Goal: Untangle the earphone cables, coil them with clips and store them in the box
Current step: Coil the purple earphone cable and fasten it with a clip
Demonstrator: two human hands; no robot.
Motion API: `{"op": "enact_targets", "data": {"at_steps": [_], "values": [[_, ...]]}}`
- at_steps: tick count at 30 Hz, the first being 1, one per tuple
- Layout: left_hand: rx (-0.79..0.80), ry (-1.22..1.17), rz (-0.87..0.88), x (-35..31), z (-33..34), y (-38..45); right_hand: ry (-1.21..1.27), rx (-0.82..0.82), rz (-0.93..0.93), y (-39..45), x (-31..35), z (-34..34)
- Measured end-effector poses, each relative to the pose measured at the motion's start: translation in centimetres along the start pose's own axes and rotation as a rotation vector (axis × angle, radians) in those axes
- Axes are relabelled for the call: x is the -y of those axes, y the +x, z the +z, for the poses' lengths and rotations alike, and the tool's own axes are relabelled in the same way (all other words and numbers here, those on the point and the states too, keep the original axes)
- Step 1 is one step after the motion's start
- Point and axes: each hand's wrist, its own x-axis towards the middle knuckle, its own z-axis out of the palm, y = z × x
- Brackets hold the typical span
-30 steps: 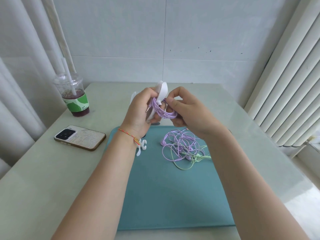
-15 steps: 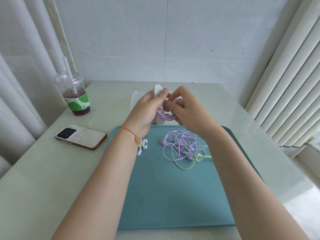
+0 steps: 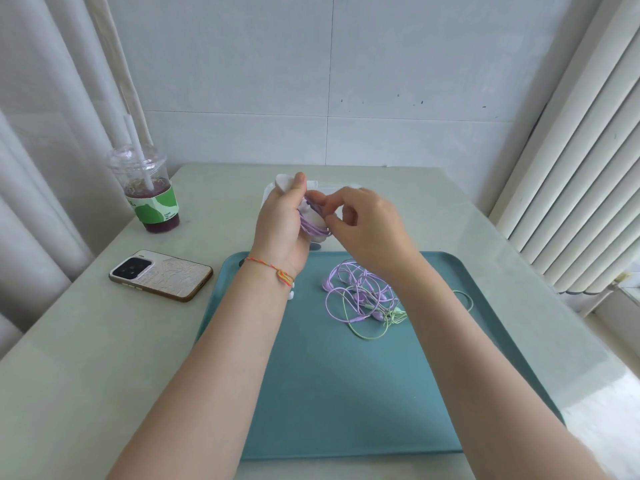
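We hold the clip [image 3: 313, 221] with its purple cable [image 3: 311, 230] in our left hand [image 3: 282, 223], above the tray's [image 3: 311, 393] far edge; right hand [image 3: 367, 223] pinches the coil. Loosening either grip could unwind the loops onto the tangled earphones [image 3: 363, 296].

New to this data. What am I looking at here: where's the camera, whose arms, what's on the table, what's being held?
No machine: a person's bare arms, filmed by one wide-angle camera on their head, looking down. The left hand grips a white clip with purple earphone cable coiled round it; the right hand pinches that cable. On the teal tray lies a tangle of purple and green earphone cables. A clear box shows partly behind the hands. On the table, left of the tray: a phone and an iced drink cup.
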Motion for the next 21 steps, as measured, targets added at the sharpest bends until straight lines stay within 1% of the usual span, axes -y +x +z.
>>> {"op": "enact_targets", "data": {"at_steps": [4, 6, 10, 14, 18, 21], "values": [[-0.027, 0.117, 0.061, 0.3, 0.1, 0.0, 0.067, 0.096, 0.073, 0.0, 0.0, -0.4], [-0.013, 0.166, 0.050, 0.4, 0.4, -0.2, 0.096, 0.156, 0.104, 0.1, -0.1, -0.8], [0.052, 0.182, -0.016, 0.6, 0.8, -0.5, 0.076, 0.284, 0.124, 0.0, -0.3, -1.8], [0.109, 0.195, -0.030, 0.5, 0.8, -0.6, 0.260, 0.362, 0.209, -0.1, -0.8, -2.5], [0.096, 0.228, -0.055, 0.8, 0.7, -0.5, 0.145, 0.386, 0.140, 0.0, -0.9, -1.9], [0.071, 0.239, -0.100, 0.9, 0.7, -0.6, 0.083, 0.387, 0.122, 0.0, -0.8, -1.8]]}}
